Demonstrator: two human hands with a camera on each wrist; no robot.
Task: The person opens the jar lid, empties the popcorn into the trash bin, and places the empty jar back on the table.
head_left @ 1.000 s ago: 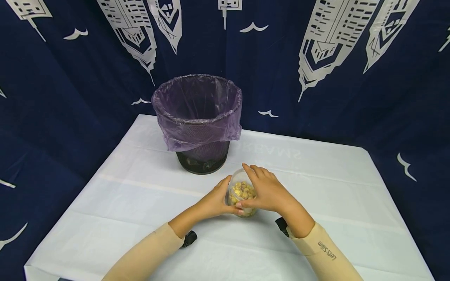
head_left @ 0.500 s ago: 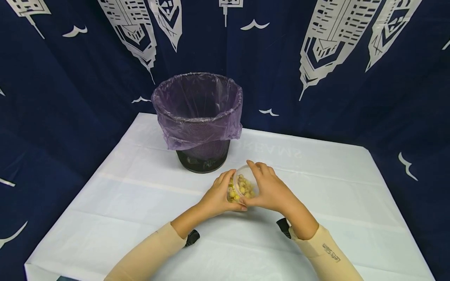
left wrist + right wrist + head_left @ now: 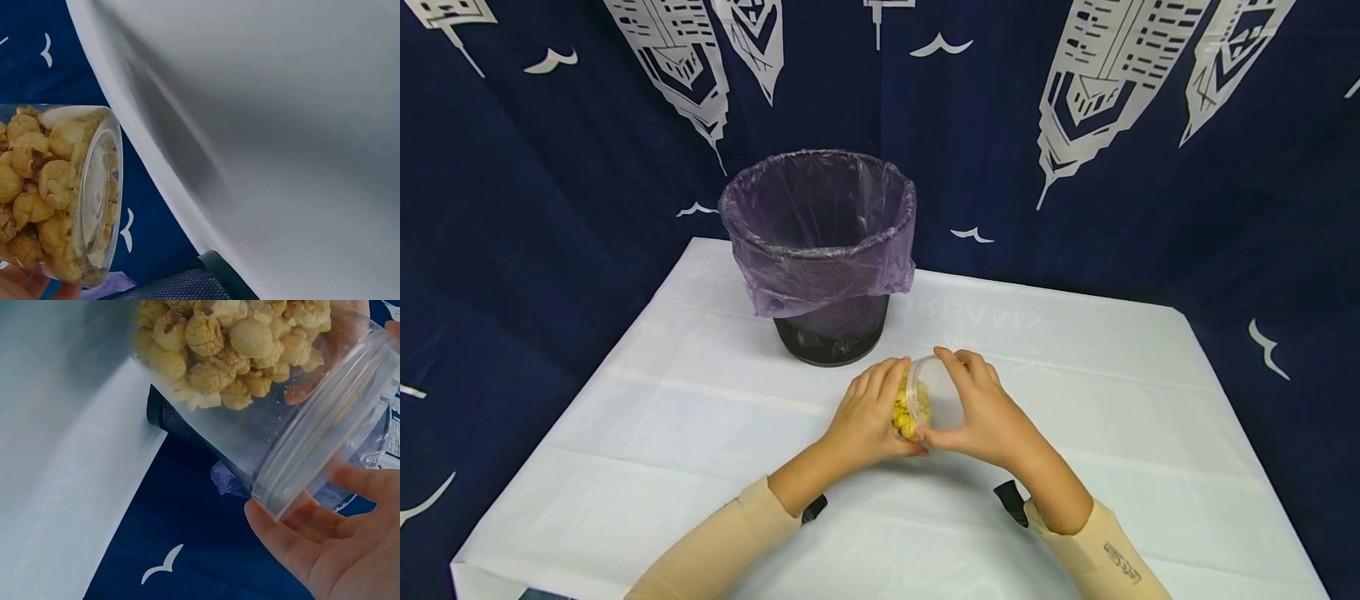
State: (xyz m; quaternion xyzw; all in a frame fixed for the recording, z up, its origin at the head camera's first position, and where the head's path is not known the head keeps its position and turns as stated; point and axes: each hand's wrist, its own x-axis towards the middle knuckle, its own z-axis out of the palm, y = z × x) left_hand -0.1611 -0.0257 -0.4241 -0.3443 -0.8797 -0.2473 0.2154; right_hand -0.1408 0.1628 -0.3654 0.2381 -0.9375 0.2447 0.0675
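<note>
A clear plastic jar (image 3: 103, 194) of yellow-brown popcorn (image 3: 219, 350) is held on its side in front of me, its base toward the left. My left hand (image 3: 861, 417) grips the jar's body, with fingertips (image 3: 31, 284) low at the frame's corner in the left wrist view. At the right end is a clear lid (image 3: 942, 396) with a ridged edge. My right hand (image 3: 985, 417) holds it between thumb and fingers, which curl round that edge in the right wrist view. Popcorn is bunched toward the base, and the space near the lid holds none.
A black mesh bin (image 3: 831, 337) lined with a purple bag (image 3: 827, 283) stands on the white-covered table (image 3: 1075, 400), just beyond the hands. A dark blue curtain (image 3: 970, 167) with white building prints hangs behind the table.
Both hands have tipped the jar from nearly upright onto its side, its lid turning to the right. The left hand has wrapped further over the body, and the popcorn has shifted left.
</note>
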